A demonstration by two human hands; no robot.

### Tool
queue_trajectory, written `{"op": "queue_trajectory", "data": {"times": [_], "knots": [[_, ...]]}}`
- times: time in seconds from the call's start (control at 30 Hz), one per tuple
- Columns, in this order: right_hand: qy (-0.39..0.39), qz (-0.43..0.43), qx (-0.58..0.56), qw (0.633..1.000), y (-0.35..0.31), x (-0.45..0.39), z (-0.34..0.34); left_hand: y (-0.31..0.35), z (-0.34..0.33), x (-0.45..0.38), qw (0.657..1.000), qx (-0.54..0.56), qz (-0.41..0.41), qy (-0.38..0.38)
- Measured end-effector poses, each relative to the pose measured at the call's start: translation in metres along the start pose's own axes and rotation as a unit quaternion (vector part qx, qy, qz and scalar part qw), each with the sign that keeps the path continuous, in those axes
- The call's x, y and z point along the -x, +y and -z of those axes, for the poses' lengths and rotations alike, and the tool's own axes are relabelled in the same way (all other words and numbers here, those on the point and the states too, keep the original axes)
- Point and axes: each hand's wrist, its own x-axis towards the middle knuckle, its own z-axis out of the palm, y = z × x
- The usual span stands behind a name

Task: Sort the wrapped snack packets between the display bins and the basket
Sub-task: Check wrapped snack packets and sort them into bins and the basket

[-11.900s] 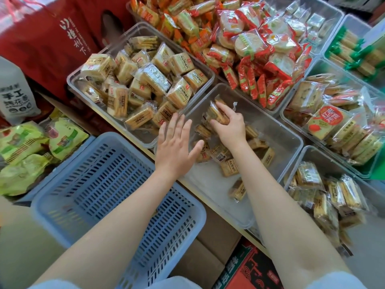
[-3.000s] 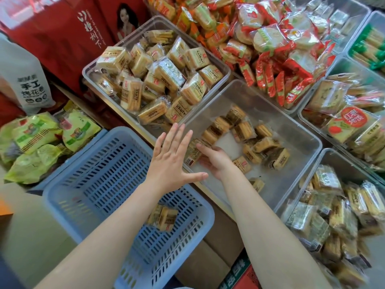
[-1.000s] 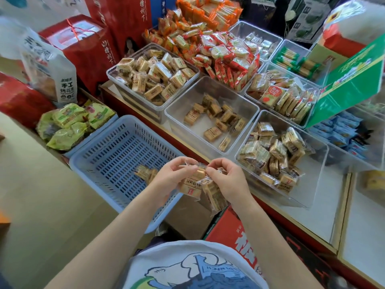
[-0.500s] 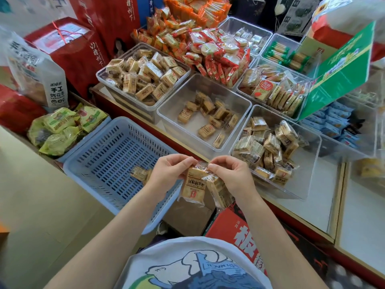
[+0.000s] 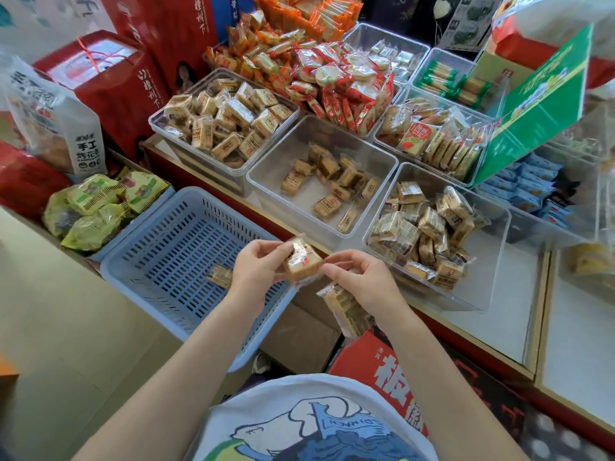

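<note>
Both hands meet in front of the counter's near edge, above the right rim of the blue basket (image 5: pixel 159 257). Our left hand (image 5: pixel 256 269) pinches one wrapped snack packet (image 5: pixel 301 261) between thumb and curled fingers, holding it tilted with its printed face up. Our right hand (image 5: pixel 361 277) touches the right end of that same packet with thumb and forefinger, while its lower fingers curl around a second bunch of packets (image 5: pixel 346 311) that hangs below the palm, over a red carton (image 5: pixel 382 364).

We see the basket off the counter's near-left corner, below counter level. One packet (image 5: pixel 219 274) lies on its slotted floor, just beside our left wrist.

On the counter we note three clear bins along the near edge:
- The left bin (image 5: pixel 159 123) is heaped with tan packets.
- The middle bin (image 5: pixel 266 178) holds a loose scatter of similar packets, with much bare floor showing.
- The right bin (image 5: pixel 496 261) holds a pile of packets toward its left side.

Behind these bins, toward the counter's far edge, we see red-and-orange wrapped rice crackers (image 5: pixel 336 78) in a mound. Green bags (image 5: pixel 96 207) lie to the left of the basket, with a white bag (image 5: pixel 56 118) and red gift boxes (image 5: pixel 109 81) behind them.
</note>
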Motion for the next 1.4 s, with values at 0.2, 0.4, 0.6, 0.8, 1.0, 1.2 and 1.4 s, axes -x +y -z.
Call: {"op": "queue_trajectory", "data": {"times": [0.2, 0.4, 0.6, 0.8, 1.0, 1.2, 1.4], "knots": [[0.011, 0.036, 0.001, 0.999, 0.000, -0.001, -0.009, 0.002, -0.006, 0.003, 0.999, 0.015, 0.028, 0.008], [0.041, 0.044, -0.009, 0.998, 0.000, -0.003, -0.006, 0.002, -0.006, 0.006, 0.981, -0.148, -0.012, -0.128], [0.055, 0.015, -0.015, 0.998, -0.002, -0.003, -0.005, -0.002, -0.003, 0.012, 0.946, -0.187, -0.149, -0.218], [0.050, -0.021, -0.057, 0.997, -0.003, 0.001, 0.000, 0.007, 0.006, 0.011, 0.953, -0.142, -0.131, -0.233], [0.038, -0.017, -0.076, 0.996, -0.007, 0.003, -0.002, 0.003, -0.002, 0.014, 0.947, -0.179, -0.157, -0.217], [-0.036, 0.010, -0.107, 0.994, -0.013, 0.004, 0.007, 0.010, 0.003, 0.015, 0.961, -0.111, -0.115, -0.225], [0.023, 0.025, -0.062, 0.997, -0.011, 0.000, 0.006, 0.013, 0.001, 0.016, 0.960, -0.125, -0.090, -0.232]]}}
